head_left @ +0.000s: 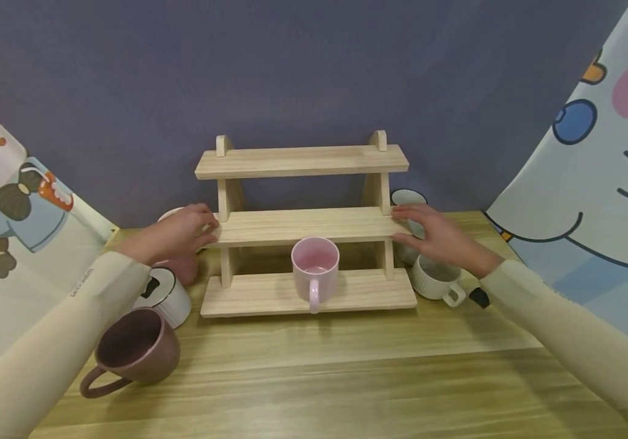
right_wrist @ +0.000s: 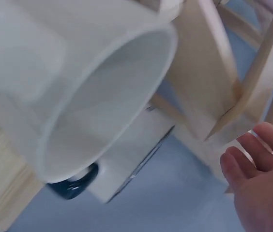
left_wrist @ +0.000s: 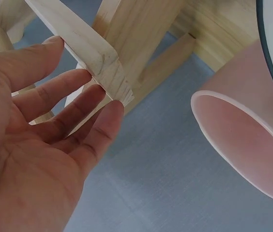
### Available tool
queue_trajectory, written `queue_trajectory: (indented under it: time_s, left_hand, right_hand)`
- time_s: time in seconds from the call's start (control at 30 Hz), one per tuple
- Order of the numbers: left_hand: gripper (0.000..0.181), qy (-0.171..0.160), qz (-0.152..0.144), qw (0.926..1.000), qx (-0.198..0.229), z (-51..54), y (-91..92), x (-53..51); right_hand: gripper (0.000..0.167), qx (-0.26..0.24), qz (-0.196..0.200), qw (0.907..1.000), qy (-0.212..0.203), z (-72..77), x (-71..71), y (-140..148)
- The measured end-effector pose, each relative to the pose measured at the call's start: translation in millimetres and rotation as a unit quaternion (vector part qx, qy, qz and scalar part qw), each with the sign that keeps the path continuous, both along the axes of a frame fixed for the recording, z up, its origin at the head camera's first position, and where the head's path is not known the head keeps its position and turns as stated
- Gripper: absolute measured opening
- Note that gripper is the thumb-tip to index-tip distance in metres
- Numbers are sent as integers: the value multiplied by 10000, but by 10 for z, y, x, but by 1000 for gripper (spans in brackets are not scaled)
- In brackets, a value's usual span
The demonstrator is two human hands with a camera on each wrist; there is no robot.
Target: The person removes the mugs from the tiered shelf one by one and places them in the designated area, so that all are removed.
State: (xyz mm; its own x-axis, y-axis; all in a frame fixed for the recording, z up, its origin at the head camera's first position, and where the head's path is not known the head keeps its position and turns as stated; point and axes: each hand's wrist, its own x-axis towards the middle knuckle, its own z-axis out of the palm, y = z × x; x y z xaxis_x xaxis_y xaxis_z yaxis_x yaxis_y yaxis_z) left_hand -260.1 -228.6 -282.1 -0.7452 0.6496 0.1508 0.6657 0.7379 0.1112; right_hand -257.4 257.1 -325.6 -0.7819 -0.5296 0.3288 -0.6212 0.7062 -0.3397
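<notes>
A three-tier wooden rack (head_left: 303, 225) stands in the middle of the table. My left hand (head_left: 185, 228) is at the left end of its middle shelf, fingertips touching the plank's edge. In the left wrist view, the palm of the left hand (left_wrist: 39, 130) shows and the fingers are spread along the plank end (left_wrist: 102, 63). At the right end, my right hand (head_left: 435, 238) reaches in with thumb and fingers apart. Its fingertips lie against or very near the plank end (right_wrist: 233, 128) in the right wrist view. A pink mug (head_left: 315, 268) sits upright on the bottom shelf, handle forward.
Left of the rack are a dark mauve mug (head_left: 144, 353), a white mug with a black rim (head_left: 175, 305) and a rose-pink mug (head_left: 185, 268). A ribbed white mug (head_left: 431, 281) and a taller dark-rimmed mug (head_left: 408, 196) stand right. A dark cloth (head_left: 303, 79) hangs behind.
</notes>
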Motion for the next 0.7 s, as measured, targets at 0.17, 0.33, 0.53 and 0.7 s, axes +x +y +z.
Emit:
queue_trajectory:
  time_s: [0.17, 0.33, 0.53, 0.7]
  left_hand:
    - [21, -1, 8, 10000, 20, -1, -4, 1]
    - [21, 135, -82, 9999, 63, -13, -12, 5]
    - [20, 147, -60, 9999, 49, -8, 3, 24]
    - [21, -42, 109, 9999, -33, 7, 25, 40]
  right_hand:
    - [53, -131, 185, 9996, 175, 82, 111, -165]
    - [54, -115, 408, 9991, 46, 143, 196, -336]
    - [55, 27, 741, 9971, 157, 179, 269, -505]
    - [55, 19, 983, 9950, 194, 178, 306, -659]
